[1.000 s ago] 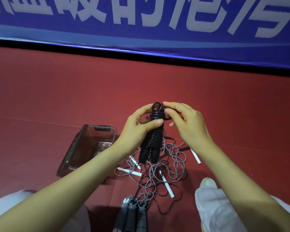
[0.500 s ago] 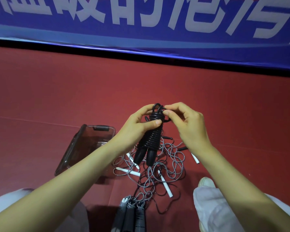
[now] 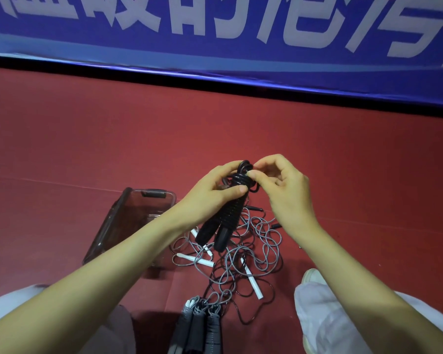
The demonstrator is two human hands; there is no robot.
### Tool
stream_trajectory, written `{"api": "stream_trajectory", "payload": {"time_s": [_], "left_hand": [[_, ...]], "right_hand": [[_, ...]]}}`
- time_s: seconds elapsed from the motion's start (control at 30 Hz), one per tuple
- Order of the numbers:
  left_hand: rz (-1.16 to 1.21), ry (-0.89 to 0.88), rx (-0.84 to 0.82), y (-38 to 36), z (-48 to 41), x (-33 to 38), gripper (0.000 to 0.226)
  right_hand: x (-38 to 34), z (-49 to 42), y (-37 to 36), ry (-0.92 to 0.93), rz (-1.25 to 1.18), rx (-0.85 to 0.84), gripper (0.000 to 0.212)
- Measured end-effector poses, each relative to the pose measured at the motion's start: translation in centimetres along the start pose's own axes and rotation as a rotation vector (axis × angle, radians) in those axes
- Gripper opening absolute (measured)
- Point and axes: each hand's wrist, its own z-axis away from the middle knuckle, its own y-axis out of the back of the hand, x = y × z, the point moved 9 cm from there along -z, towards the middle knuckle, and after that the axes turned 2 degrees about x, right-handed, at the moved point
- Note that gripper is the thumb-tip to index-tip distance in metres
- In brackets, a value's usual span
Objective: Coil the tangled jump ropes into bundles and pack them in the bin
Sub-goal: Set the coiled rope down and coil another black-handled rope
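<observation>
A black jump rope bundle (image 3: 229, 215) hangs in the air, its cord wound tightly around two black handles that point down. My left hand (image 3: 210, 192) grips the bundle near its top. My right hand (image 3: 281, 190) pinches the cord loop at the top of the bundle with thumb and fingertips. Below lies a tangle of grey and black ropes (image 3: 241, 256) with white handles on the red floor. A dark clear plastic bin (image 3: 128, 226) stands to the left of the tangle, partly behind my left forearm.
Three wound grey bundles (image 3: 197, 328) lie at the bottom centre, near me. My knees in light trousers and a white shoe (image 3: 312, 277) frame the tangle. A blue banner with white characters (image 3: 215, 34) runs along the far edge of the red floor.
The bundle has tilted, its handles swinging down to the left. My right fingers have shifted around the top loop of cord. The view has dipped slightly.
</observation>
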Motion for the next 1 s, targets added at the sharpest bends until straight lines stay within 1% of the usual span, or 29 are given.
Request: {"api": "stream_trajectory", "payload": {"time_s": [0.07,0.17,0.27,0.3,0.37,0.43,0.57,0.63,0.7,0.8,0.9,1.0], "left_hand": [[-0.023,-0.015,0.000,-0.1,-0.1,0.0,0.043],[-0.183,-0.073,0.047,-0.1,0.0,0.1,0.046],[-0.347,-0.143,0.045,0.1,0.1,0.1,0.048],[-0.331,-0.157,0.051,0.3,0.1,0.1,0.047],[-0.135,-0.119,0.063,0.6,0.2,-0.1,0.043],[0.034,-0.061,0.082,0.6,0.2,-0.6,0.041],[0.195,0.007,0.079,0.2,0.1,-1.0,0.038],[0.212,0.021,0.085,0.3,0.0,-1.2,0.038],[0.143,0.004,0.099,0.4,-0.1,-1.2,0.038],[-0.085,-0.046,0.112,0.6,-0.1,-0.9,0.040],[-0.122,-0.070,0.070,0.5,-0.1,-0.7,0.045],[-0.271,-0.139,0.011,0.1,0.1,-0.4,0.047]], "right_hand": [[-0.6,0.0,0.1,0.037,0.071,0.008,0.015],[-1.1,0.0,0.0,0.067,0.159,-0.011,0.015],[-0.1,0.0,0.2,-0.045,0.023,0.011,0.027],[0.3,0.0,0.3,-0.079,-0.023,0.033,0.028],[0.9,-0.1,0.1,-0.126,-0.086,0.050,0.022],[1.2,-0.2,-0.4,-0.136,-0.115,0.024,0.015],[1.1,-0.1,-1.0,-0.096,-0.030,0.018,0.010],[0.6,-0.1,-1.0,-0.036,0.054,0.025,0.005],[0.2,-0.2,-0.8,0.004,0.105,0.015,0.003],[0.4,-0.2,-0.8,-0.011,0.110,-0.022,0.005],[0.1,-0.1,-0.6,0.005,0.145,-0.029,0.007],[-0.1,-0.1,-0.9,0.023,0.213,-0.052,0.010]]}}
